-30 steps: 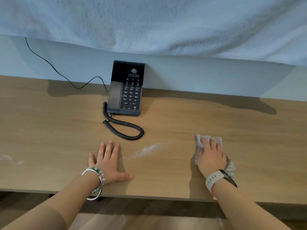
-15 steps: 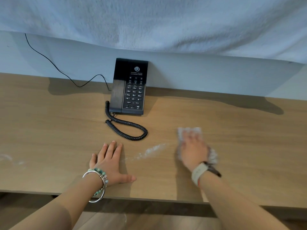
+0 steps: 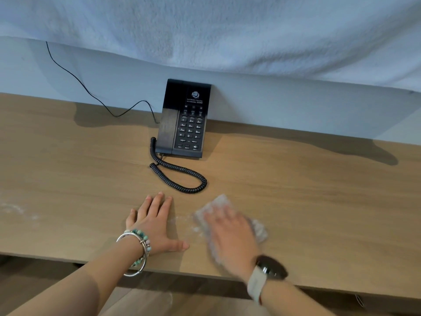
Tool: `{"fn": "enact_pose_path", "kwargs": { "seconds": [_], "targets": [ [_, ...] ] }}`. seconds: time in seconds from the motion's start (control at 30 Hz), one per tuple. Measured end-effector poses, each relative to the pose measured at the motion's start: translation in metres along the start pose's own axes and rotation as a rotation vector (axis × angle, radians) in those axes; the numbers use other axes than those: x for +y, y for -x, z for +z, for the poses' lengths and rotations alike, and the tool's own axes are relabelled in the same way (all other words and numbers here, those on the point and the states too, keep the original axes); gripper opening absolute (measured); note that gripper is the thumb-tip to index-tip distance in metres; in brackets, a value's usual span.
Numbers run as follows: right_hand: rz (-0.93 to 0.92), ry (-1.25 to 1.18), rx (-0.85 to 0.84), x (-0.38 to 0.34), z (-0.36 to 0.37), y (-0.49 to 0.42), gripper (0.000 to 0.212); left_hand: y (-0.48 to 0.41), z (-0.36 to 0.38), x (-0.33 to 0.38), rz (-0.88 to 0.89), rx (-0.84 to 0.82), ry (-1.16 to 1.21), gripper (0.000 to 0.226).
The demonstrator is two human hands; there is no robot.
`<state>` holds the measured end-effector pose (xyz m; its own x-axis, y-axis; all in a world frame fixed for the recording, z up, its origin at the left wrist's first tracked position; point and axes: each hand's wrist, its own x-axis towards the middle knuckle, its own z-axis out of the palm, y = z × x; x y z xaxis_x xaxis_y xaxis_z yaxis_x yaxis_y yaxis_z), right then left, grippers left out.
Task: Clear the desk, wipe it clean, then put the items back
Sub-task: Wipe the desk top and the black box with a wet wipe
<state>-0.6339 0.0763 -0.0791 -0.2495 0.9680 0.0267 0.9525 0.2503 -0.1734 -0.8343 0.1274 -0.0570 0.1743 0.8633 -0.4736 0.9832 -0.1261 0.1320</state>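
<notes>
A person's right hand (image 3: 230,238), blurred, presses a crumpled grey cloth (image 3: 218,202) flat on the light wooden table (image 3: 319,201), just beside the left hand (image 3: 157,226), palm-down with fingers (image 3: 157,201) straight. Beyond, a black corded desk telephone (image 3: 185,119) stands against the wall, its coiled black cord (image 3: 182,176) looped on the table.

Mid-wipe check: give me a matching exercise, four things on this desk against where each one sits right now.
Things:
1. telephone
2. cloth
3. left hand
4. white residue

Places:
A. under the right hand
B. flat on the desk, holding nothing
C. at the back, by the wall
D. far left of the desk

Pairs: 1-C, 2-A, 3-B, 4-D
</notes>
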Motion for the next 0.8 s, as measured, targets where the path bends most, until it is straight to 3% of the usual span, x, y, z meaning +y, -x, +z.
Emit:
{"fn": "enact_pose_path", "kwargs": {
  "seconds": [0.03, 0.1, 0.17, 0.23, 0.27, 0.33, 0.43, 0.5, 0.53, 0.67, 0.7, 0.8],
  "targets": [
    [-0.163, -0.021, 0.023, -0.010, -0.002, 0.006, 0.049, 0.000, -0.001, 0.000, 0.002, -0.010, 0.004, 0.121],
    [-0.175, -0.023, -0.022, 0.011, -0.018, -0.001, 0.051, -0.002, -0.003, -0.001, -0.001, -0.027, 0.032, 0.113],
    [0.111, 0.084, 0.089, 0.064, -0.021, -0.012, 0.056, -0.003, -0.006, -0.002, -0.005, -0.029, 0.071, 0.098],
    [0.506, 0.021, 0.020, 0.099, -0.021, -0.016, 0.054, -0.003, -0.008, -0.002, -0.007, -0.012, 0.066, 0.085],
    [0.581, -0.011, -0.011, 0.097, -0.020, -0.017, 0.052, -0.004, -0.008, 0.000, -0.009, -0.004, 0.049, 0.080],
    [0.411, 0.008, -0.011, 0.062, -0.012, -0.016, 0.056, -0.006, -0.012, 0.004, -0.034, 0.011, 0.024, 0.071],
    [-0.080, -0.053, -0.128, 0.015, -0.006, -0.004, 0.063, -0.019, -0.023, 0.014, -0.114, 0.091, 0.061, 0.067],
    [-0.050, -0.102, -0.225, 0.032, -0.018, -0.011, 0.073, -0.030, -0.028, 0.020, -0.160, 0.157, 0.077, 0.071],
    [0.031, -0.081, -0.182, 0.057, -0.019, -0.021, 0.076, -0.037, -0.030, 0.022, -0.190, 0.181, 0.083, 0.075],
    [0.493, -0.001, -0.105, 0.126, -0.025, -0.062, 0.052, -0.060, -0.029, 0.015, -0.402, 0.192, 0.190, 0.100],
    [0.479, 0.005, -0.093, 0.122, -0.022, -0.065, 0.051, -0.064, -0.029, 0.013, -0.462, 0.184, 0.214, 0.107],
    [0.086, -0.021, -0.071, 0.089, -0.012, -0.056, 0.049, -0.080, -0.031, 0.004, -0.535, 0.152, 0.257, 0.123]
  ]
}}
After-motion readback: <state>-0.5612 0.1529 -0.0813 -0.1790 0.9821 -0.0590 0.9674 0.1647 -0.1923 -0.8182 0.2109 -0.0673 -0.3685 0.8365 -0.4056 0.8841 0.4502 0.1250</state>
